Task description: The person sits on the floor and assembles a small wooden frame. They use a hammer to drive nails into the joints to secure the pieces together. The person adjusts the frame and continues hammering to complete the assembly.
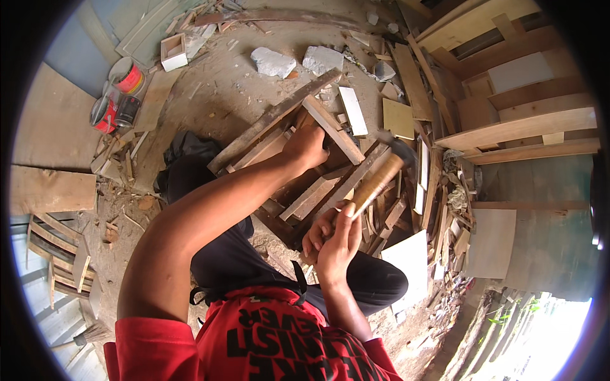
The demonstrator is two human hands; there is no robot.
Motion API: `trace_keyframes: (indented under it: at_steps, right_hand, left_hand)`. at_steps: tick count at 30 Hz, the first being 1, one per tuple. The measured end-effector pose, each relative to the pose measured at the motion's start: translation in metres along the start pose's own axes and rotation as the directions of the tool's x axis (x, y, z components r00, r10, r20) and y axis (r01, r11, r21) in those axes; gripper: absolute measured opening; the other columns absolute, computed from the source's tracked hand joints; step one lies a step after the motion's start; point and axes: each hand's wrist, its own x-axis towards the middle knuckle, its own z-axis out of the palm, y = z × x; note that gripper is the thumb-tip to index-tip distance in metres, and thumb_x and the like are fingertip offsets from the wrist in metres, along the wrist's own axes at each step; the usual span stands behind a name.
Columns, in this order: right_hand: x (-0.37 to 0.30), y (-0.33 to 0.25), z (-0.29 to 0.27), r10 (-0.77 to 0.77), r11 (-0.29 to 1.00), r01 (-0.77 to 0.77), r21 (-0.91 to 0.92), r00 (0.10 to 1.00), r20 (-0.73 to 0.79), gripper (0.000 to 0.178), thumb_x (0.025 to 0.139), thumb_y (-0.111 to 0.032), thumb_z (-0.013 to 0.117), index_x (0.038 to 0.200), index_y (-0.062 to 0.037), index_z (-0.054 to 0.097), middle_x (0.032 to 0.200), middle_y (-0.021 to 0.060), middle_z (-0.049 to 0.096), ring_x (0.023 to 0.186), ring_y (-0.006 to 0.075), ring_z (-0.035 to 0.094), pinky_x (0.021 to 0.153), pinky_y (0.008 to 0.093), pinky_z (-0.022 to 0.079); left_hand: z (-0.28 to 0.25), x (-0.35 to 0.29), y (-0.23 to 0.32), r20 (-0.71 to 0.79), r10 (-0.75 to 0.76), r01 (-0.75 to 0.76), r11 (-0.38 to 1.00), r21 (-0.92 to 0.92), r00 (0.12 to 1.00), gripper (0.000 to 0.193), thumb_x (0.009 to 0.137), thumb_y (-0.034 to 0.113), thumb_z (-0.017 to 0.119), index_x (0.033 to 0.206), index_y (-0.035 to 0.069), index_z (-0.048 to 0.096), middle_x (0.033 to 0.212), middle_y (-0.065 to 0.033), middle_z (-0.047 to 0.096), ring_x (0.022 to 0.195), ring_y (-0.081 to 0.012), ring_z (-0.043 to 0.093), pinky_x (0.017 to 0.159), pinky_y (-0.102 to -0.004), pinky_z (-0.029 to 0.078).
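A rough wooden frame [279, 117] of nailed-together planks leans between my legs, with a short board [333, 130] across its upper part. My left hand [308, 147] reaches into the frame beside that board, its fingers curled round the wood; their tips are partly hidden. In my right hand [333, 241] is a hammer [379, 183], held by its pale wooden handle. The hammer slants up to the right over the frame's right-hand plank, and its dark head is smeared by motion.
Scrap wood [394, 216] lies heaped on the right, near a white panel [406, 263] and wooden shelving [527, 127]. Pale stone chunks [273, 62] sit on the dirt floor ahead. Red cans [127, 76] and a small wooden box [173, 52] stand at the far left.
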Motion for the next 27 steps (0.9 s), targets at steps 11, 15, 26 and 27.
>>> trace_keyframes:
  at_steps: [11,15,26,27]
  right_hand:
    - [0.006,-0.003,0.003,-0.018,0.988,0.014,-0.156,1.000,-0.019,0.028,0.108,-0.037,0.045,0.105,-0.0092,0.044,0.068,0.0000,0.040,0.043,0.0087,0.036,0.036,0.0260,0.035]
    - [0.013,-0.005,0.010,-0.040,0.989,0.030,-0.144,0.997,-0.070,0.030,0.108,-0.038,0.045,0.103,-0.0082,0.043,0.068,0.0001,0.040,0.044,0.0084,0.037,0.036,0.0266,0.036]
    - [0.029,-0.067,-0.020,-0.197,0.831,0.189,-0.524,0.980,0.042,0.031,0.107,-0.033,0.047,0.107,-0.0028,0.048,0.062,-0.0035,0.041,0.041,0.0022,0.037,0.033,0.0211,0.030]
    - [0.030,-0.074,-0.018,-0.197,0.839,0.195,-0.508,0.979,0.051,0.028,0.107,-0.031,0.047,0.105,-0.0033,0.046,0.060,-0.0046,0.041,0.042,0.0017,0.038,0.034,0.0208,0.031]
  left_hand:
    - [0.005,0.005,-0.003,-0.021,0.013,-0.012,1.000,0.011,1.000,0.030,0.076,0.019,0.079,0.094,-0.003,0.071,0.093,-0.0228,0.072,0.090,-0.0352,0.072,0.081,-0.0416,0.059]
    - [0.010,0.009,-0.010,-0.028,0.047,-0.047,0.999,0.008,0.998,0.030,0.076,0.020,0.079,0.094,-0.003,0.071,0.092,-0.0228,0.072,0.090,-0.0353,0.072,0.080,-0.0421,0.059]
    - [0.004,0.005,-0.004,-0.058,0.053,-0.052,0.999,0.013,0.997,0.032,0.076,0.022,0.080,0.096,-0.002,0.071,0.092,-0.0232,0.072,0.091,-0.0357,0.072,0.081,-0.0415,0.060]
    - [0.003,0.005,-0.003,-0.051,0.052,-0.051,0.999,0.019,0.997,0.032,0.076,0.022,0.080,0.096,-0.002,0.071,0.092,-0.0233,0.072,0.091,-0.0358,0.072,0.081,-0.0416,0.059]
